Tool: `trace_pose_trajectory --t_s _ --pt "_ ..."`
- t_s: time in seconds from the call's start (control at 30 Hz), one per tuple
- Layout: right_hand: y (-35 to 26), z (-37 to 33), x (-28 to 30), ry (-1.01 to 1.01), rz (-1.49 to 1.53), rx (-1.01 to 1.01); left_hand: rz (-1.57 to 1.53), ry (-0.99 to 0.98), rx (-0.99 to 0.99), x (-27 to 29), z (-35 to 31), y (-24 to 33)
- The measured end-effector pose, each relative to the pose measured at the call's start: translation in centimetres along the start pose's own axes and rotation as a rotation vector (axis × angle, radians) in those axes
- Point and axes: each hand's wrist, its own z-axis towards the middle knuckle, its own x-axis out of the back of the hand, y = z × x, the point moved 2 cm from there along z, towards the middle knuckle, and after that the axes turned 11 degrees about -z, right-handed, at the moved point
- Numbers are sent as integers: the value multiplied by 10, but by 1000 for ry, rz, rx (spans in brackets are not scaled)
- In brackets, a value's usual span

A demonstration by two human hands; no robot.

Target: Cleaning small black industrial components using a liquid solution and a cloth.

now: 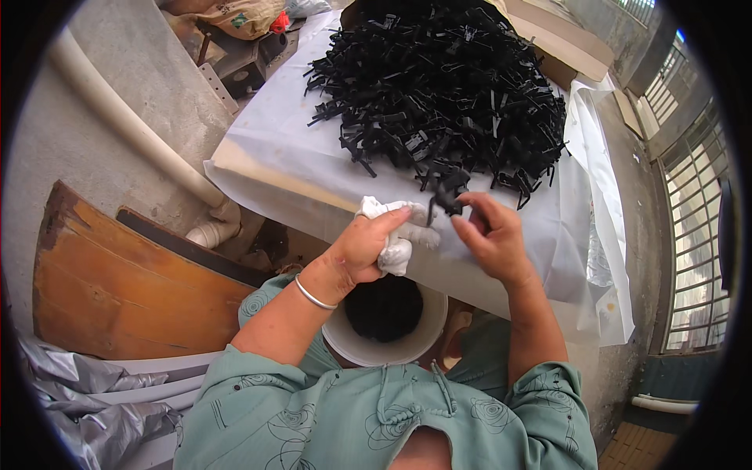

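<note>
In my left hand [362,249], closed, is a bunched white cloth [395,254]; a bracelet circles that wrist. My right hand [495,233] pinches a small black plastic part [448,202] between thumb and fingers, just right of the cloth and apart from it. Its exact kind is too small to make out. Beyond both hands, a large heap of similar black plastic parts [446,102] covers much of the table. Below my hands, between my legs, stands a white bucket [435,321] with a dark mass [384,307] inside.
White sheeting [274,157] covers the table, hanging over its near and right edges. An open cardboard box [560,43] lies behind the heap. To the left are a pale pipe [129,117], a worn wooden board [133,282] and silver sheeting [86,392]. A barred window [697,243] is at right.
</note>
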Motion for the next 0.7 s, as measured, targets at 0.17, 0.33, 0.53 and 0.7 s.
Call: trace_pose_trajectory --t_s 0.17,0.33,0.53,0.7 --pt "-11 -3 -10 1 -291 393 -113 13 55 -4 4 -2" --pt "-14 -1 -8 -22 -336 396 -42 10 -57 -7 8 -6" --pt "-30 -13 -18 117 -72 207 536 93 -453 -15 7 -12" --pt "-9 -8 -22 41 231 -183 534 -26 -525 -26 1 -18"
